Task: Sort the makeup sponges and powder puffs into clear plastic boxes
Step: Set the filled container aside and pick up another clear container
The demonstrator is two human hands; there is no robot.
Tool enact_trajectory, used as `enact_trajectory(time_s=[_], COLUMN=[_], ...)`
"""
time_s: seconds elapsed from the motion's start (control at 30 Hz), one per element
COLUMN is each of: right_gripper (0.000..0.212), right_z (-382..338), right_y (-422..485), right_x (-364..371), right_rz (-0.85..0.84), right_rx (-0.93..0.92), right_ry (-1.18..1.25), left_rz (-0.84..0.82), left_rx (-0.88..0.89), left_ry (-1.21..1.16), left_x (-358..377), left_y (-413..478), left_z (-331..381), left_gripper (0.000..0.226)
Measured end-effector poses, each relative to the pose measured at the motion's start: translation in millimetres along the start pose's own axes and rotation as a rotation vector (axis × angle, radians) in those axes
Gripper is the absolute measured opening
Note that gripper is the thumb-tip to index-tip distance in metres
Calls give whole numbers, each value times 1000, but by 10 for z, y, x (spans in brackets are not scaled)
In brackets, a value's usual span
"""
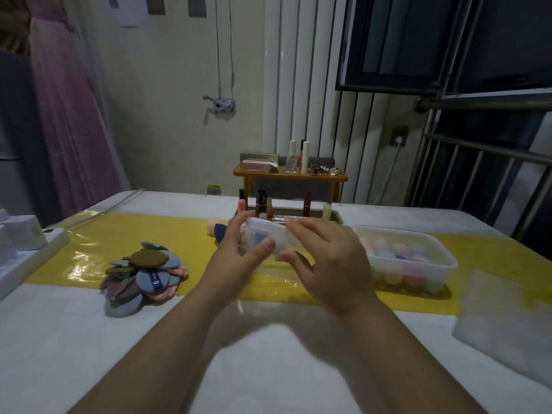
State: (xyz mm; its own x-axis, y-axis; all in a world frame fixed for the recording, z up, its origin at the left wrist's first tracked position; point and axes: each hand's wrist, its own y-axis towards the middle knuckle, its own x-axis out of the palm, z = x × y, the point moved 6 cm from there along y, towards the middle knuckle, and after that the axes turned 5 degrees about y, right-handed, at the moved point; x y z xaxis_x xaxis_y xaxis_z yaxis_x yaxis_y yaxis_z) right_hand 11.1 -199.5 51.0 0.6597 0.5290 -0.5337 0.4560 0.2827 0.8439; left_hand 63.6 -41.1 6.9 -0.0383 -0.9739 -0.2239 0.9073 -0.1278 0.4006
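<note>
Fingers (266, 244) of the left hand (239, 249) and right hand (328, 258) curl round a small clear box (270, 231) held between them, probably to steady it while it is filled or closed. Powder puffs (143, 273) lie piled well left of the fingers. The filled sponge box (418, 282) sits just right of them, and loose sponges (215, 228) lie just beyond the left fingertips.

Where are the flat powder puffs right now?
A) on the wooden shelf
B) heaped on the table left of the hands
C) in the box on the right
B: the powder puffs lie heaped on the table beside the left hand, which with the right hand holds a small box; the big box holds round sponges.
</note>
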Motion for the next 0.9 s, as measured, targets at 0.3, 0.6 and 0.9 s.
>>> enact_trajectory(time_s=[0.3,0.6,0.9], right_gripper=[27,27,31], right_z=[-134,79,652], right_y=[-29,-12,-188], right_x=[-38,-108,-258], right_rz=[160,82,-157], right_rx=[-158,18,298], right_ry=[-162,-32,172], left_rz=[-87,-128,-310], left_rx=[-26,-67,-223], left_ry=[-58,-91,-250], left_x=[127,159,130], left_y=[-10,-39,-31], left_z=[-7,-75,-330], left_gripper=[44,66,89])
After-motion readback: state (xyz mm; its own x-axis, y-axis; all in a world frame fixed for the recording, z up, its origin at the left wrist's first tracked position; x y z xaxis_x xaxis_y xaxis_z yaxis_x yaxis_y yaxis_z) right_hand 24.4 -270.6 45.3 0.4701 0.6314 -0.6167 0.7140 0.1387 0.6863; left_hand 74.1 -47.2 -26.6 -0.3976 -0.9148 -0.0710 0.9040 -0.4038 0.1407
